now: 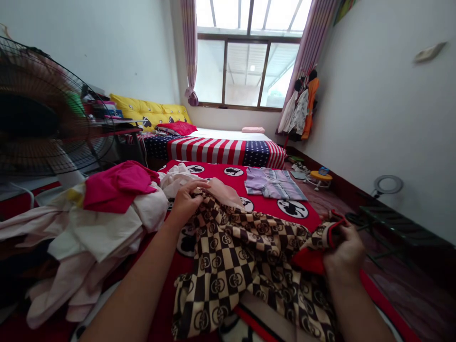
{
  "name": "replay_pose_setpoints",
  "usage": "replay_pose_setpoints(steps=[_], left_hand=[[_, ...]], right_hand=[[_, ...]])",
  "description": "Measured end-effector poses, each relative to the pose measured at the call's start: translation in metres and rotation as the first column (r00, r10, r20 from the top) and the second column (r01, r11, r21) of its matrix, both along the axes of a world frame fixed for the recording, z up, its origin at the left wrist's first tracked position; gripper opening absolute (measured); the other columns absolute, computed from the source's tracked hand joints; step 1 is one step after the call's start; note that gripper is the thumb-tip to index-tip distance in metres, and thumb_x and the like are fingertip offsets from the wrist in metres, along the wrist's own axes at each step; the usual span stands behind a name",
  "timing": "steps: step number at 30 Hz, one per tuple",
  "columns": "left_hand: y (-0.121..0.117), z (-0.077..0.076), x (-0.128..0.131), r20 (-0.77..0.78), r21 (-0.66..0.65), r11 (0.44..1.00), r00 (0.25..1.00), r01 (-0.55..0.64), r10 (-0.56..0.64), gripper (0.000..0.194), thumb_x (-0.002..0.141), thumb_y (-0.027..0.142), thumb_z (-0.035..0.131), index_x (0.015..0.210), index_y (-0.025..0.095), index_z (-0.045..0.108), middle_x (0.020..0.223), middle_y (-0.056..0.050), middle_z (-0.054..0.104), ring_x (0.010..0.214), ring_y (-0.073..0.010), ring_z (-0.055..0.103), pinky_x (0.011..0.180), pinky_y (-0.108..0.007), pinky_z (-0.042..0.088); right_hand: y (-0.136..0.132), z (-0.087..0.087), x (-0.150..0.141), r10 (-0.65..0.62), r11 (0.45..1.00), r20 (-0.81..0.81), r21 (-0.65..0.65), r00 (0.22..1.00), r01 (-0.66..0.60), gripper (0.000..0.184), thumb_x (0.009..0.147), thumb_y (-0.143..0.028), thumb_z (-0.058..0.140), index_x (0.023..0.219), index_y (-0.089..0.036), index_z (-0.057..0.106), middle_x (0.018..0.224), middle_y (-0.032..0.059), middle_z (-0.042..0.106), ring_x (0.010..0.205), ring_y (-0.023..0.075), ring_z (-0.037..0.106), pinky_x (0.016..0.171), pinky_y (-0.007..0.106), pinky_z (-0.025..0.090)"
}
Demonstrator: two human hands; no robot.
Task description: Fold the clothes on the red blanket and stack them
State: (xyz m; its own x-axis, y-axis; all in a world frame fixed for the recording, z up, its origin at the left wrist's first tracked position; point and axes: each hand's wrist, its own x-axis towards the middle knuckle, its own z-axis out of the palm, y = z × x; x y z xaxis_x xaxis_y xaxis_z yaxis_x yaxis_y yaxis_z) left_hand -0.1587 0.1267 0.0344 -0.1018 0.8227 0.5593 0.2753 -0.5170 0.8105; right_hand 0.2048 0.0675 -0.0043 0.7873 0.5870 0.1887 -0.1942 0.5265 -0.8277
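A brown-and-cream checkered garment (pixel 245 256) with red trim lies spread on the red bed cover (pixel 263 202) in front of me. My left hand (pixel 188 198) is closed on the garment's far edge, beside a pale pink cloth (pixel 224 191). My right hand (pixel 344 251) grips the garment's red-edged end at the bed's right side. Both hands hold the cloth stretched between them.
A heap of pink, white and magenta clothes (pixel 103 213) lies at my left. A folded lilac garment (pixel 274 184) rests farther up the bed. A standing fan (pixel 39 109) is at the far left. Beyond are a flag-patterned blanket (pixel 221 149), a window and hanging clothes (pixel 301 107).
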Motion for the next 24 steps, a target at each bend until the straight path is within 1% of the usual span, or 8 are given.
replay_pose_setpoints(steps=[3, 5, 7, 9, 12, 16, 20, 24], left_hand=[[0.007, -0.009, -0.006, -0.026, -0.104, 0.995, 1.000, -0.004, 0.001, 0.042, 0.073, 0.027, 0.053, 0.112, 0.017, 0.065, 0.115, -0.008, 0.068, 0.101, -0.0233, 0.064, 0.087, -0.034, 0.052], [0.013, -0.020, -0.007, -0.162, -0.167, 0.981, 0.984, -0.099, 0.072, 0.040, 0.074, 0.032, 0.056, 0.108, 0.015, 0.067, 0.107, -0.009, 0.071, 0.098, -0.0257, 0.066, 0.087, -0.037, 0.052], [0.018, -0.032, -0.009, -0.277, -0.183, 0.964, 0.951, -0.193, 0.138, 0.035, 0.069, 0.029, 0.063, 0.099, 0.014, 0.071, 0.102, -0.011, 0.072, 0.097, -0.0286, 0.066, 0.091, -0.041, 0.049], [0.022, -0.043, -0.011, -0.339, -0.170, 0.950, 0.921, -0.260, 0.192, 0.032, 0.068, 0.022, 0.063, 0.097, 0.014, 0.072, 0.104, -0.012, 0.071, 0.100, -0.0289, 0.065, 0.095, -0.041, 0.047], [0.023, -0.057, -0.010, -0.422, -0.153, 0.937, 0.878, -0.314, 0.225, 0.034, 0.072, 0.019, 0.062, 0.104, 0.015, 0.070, 0.108, -0.012, 0.069, 0.099, -0.0252, 0.065, 0.093, -0.037, 0.049], [0.023, -0.067, -0.005, -0.511, -0.123, 0.928, 0.825, -0.351, 0.244, 0.030, 0.074, 0.020, 0.065, 0.103, 0.017, 0.071, 0.102, -0.011, 0.070, 0.097, -0.0256, 0.065, 0.093, -0.038, 0.049], [0.021, -0.070, -0.002, -0.533, -0.043, 0.915, 0.784, -0.402, 0.319, 0.032, 0.075, 0.016, 0.064, 0.106, 0.018, 0.070, 0.110, -0.011, 0.065, 0.109, -0.0261, 0.060, 0.101, -0.037, 0.045], [0.017, -0.065, -0.001, -0.474, 0.101, 0.866, 0.742, -0.489, 0.474, 0.043, 0.080, 0.013, 0.055, 0.122, 0.020, 0.059, 0.135, -0.012, 0.047, 0.127, -0.0256, 0.047, 0.110, -0.038, 0.036]], right_hand=[[0.002, -0.003, 0.000, -0.140, 0.976, 0.319, -0.117, 0.937, 0.185, 0.028, 0.073, -0.037, 0.055, 0.092, -0.018, 0.063, 0.091, 0.0049, 0.065, 0.087, 0.0222, 0.061, 0.083, 0.040, 0.048], [0.000, -0.005, -0.008, -0.186, 0.938, 0.689, -0.088, 0.701, 0.335, 0.026, 0.076, -0.037, 0.058, 0.092, -0.018, 0.065, 0.104, 0.0087, 0.064, 0.103, 0.0260, 0.058, 0.095, 0.045, 0.041], [-0.002, -0.008, -0.018, -0.145, 0.938, 0.894, -0.013, 0.424, 0.347, 0.022, 0.079, -0.034, 0.057, 0.091, -0.018, 0.067, 0.115, 0.0107, 0.062, 0.114, 0.0272, 0.052, 0.103, 0.045, 0.035], [-0.002, -0.014, -0.028, -0.029, 0.966, 0.952, -0.053, 0.305, 0.255, 0.027, 0.083, -0.035, 0.052, 0.100, -0.018, 0.066, 0.122, 0.0119, 0.060, 0.116, 0.0266, 0.052, 0.100, 0.043, 0.039], [0.003, -0.026, -0.040, 0.266, 0.928, 0.920, -0.325, 0.287, 0.182, 0.048, 0.083, -0.042, 0.052, 0.123, -0.016, 0.056, 0.128, 0.0150, 0.056, 0.102, 0.0262, 0.060, 0.085, 0.040, 0.047], [0.006, -0.030, -0.046, 0.587, 0.744, 0.774, -0.631, 0.237, 0.219, 0.058, 0.076, -0.046, 0.060, 0.128, -0.021, 0.054, 0.111, 0.0083, 0.066, 0.079, 0.0236, 0.064, 0.069, 0.036, 0.046], [0.003, -0.026, -0.045, 0.625, 0.738, 0.762, -0.647, 0.168, 0.192, 0.035, 0.074, -0.044, 0.060, 0.101, -0.024, 0.068, 0.097, 0.0040, 0.070, 0.089, 0.0256, 0.064, 0.072, 0.034, 0.043], [0.000, -0.031, -0.047, 0.522, 0.792, 0.796, -0.586, 0.307, 0.171, 0.023, 0.072, -0.042, 0.058, 0.083, -0.023, 0.064, 0.083, 0.0031, 0.069, 0.079, 0.0227, 0.064, 0.070, 0.031, 0.043]])
